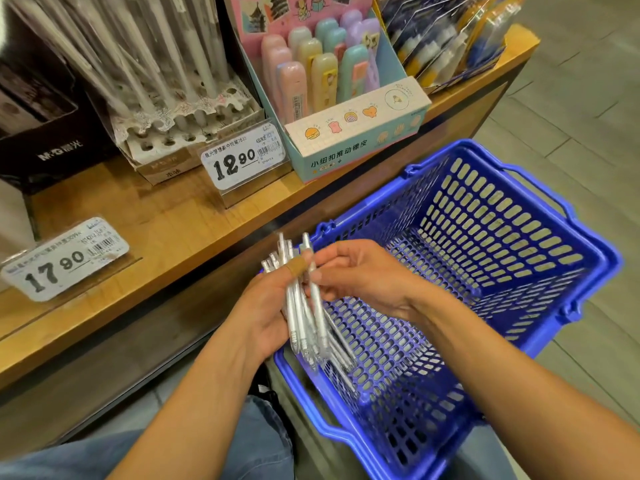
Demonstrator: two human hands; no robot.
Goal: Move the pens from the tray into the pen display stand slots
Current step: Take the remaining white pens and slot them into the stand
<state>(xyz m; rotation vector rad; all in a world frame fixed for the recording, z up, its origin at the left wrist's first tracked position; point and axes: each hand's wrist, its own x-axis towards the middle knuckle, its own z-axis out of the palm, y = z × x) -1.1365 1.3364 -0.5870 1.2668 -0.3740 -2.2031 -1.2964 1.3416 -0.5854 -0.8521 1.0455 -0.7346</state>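
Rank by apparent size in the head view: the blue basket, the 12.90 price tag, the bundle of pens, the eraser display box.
1. blue basket
2. eraser display box
3. bundle of pens, though it is nearer the camera, which makes it look larger
4. 12.90 price tag

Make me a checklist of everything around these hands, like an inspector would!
Surface: wooden shelf holding the displays; a tiled floor lies below.
Job's things: bundle of silver pens held over the blue basket; pen display stand on the shelf, some front slots empty.
Clutter: eraser display box, 12.90 price tag, 17.90 price tag, black M&G box, carded packs.
Grips: left hand grips the bundle; right hand pinches one pen in it.
Cables: nothing seen.
Surroundings: shop aisle; the person's jeans show at the bottom.
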